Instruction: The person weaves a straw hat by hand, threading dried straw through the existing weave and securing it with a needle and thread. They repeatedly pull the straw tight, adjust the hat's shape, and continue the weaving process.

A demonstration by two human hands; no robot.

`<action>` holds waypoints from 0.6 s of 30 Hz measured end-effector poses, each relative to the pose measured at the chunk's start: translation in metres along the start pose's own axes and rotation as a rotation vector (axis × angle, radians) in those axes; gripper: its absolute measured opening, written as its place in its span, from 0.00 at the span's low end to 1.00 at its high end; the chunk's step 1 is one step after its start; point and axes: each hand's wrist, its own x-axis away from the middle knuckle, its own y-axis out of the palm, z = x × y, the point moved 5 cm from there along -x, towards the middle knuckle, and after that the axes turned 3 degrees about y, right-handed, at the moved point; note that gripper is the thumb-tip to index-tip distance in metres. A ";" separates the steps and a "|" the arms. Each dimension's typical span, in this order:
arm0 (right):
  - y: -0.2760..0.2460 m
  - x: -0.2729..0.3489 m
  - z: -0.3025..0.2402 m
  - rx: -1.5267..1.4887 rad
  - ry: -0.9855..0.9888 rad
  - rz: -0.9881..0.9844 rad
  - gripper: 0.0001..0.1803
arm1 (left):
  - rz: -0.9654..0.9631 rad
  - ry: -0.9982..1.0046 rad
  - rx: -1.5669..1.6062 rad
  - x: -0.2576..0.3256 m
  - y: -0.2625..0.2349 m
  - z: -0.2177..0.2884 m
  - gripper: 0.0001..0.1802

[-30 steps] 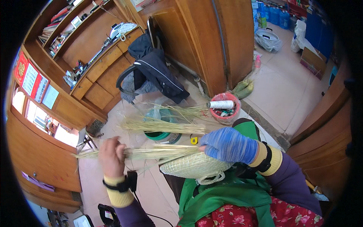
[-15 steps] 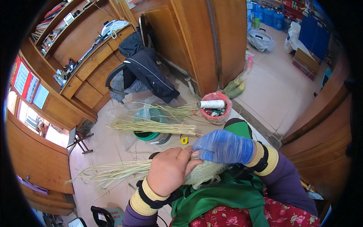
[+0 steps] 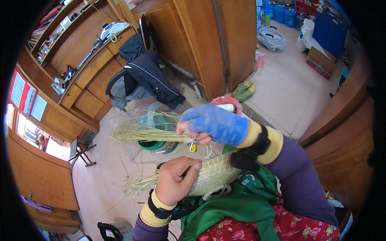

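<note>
On my lap lies a woven straw piece (image 3: 217,174), pale green, with a stitched upper edge. Loose straw ends (image 3: 140,180) fan out from it to the left. My left hand (image 3: 177,180), bare, pinches its upper edge between thumb and fingers. Above the piece, my right hand (image 3: 219,124) in a blue knit glove is lifted clear and slightly blurred. Its bare fingertips are closed on white thread (image 3: 209,150), which hangs in a loop below them. Whether a needle is in those fingers cannot be made out.
A bundle of straw (image 3: 157,134) lies across a green bucket (image 3: 150,145) with plastic film around it. Close by are a yellow tape measure (image 3: 192,148) and a pink tub (image 3: 238,105) with a white spool. A chair with a dark jacket (image 3: 155,78) stands beyond.
My right hand has risen up and left from the straw edge, drawing the white thread with it. My left hand stays at the edge, and more of the woven surface shows.
</note>
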 end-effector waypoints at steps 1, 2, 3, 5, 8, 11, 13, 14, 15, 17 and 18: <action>0.004 -0.012 -0.001 0.097 0.002 -0.094 0.15 | 0.003 0.011 -0.014 0.000 -0.001 0.001 0.04; 0.010 -0.027 0.000 0.294 0.011 -0.152 0.13 | 0.006 0.022 -0.032 0.001 -0.001 0.001 0.04; 0.018 -0.041 0.002 0.459 0.001 -0.222 0.12 | 0.012 0.041 -0.035 0.001 -0.002 0.001 0.04; 0.035 -0.059 -0.003 0.709 -0.195 -0.304 0.11 | 0.024 0.077 -0.051 0.002 -0.002 0.000 0.04; 0.060 -0.059 -0.015 0.889 -0.517 -0.303 0.13 | 0.027 0.054 -0.036 0.004 0.001 -0.005 0.05; 0.068 -0.017 -0.041 1.035 -1.064 -0.173 0.13 | 0.112 0.216 -0.109 0.004 -0.001 -0.001 0.06; 0.051 -0.002 -0.052 1.035 -0.996 -0.079 0.14 | 0.029 0.079 0.006 0.002 0.000 -0.008 0.07; 0.040 0.006 -0.056 1.065 -0.970 -0.062 0.15 | -0.006 0.014 0.064 0.002 0.000 -0.011 0.07; 0.017 0.013 -0.063 1.207 -0.898 0.101 0.16 | -0.019 -0.012 0.068 0.002 -0.001 -0.012 0.07; -0.049 0.015 -0.055 1.194 -0.052 0.549 0.08 | -0.014 -0.041 0.083 0.002 -0.004 -0.013 0.08; -0.056 0.029 -0.052 1.348 0.006 0.652 0.08 | -0.007 -0.028 0.056 0.001 -0.004 -0.012 0.08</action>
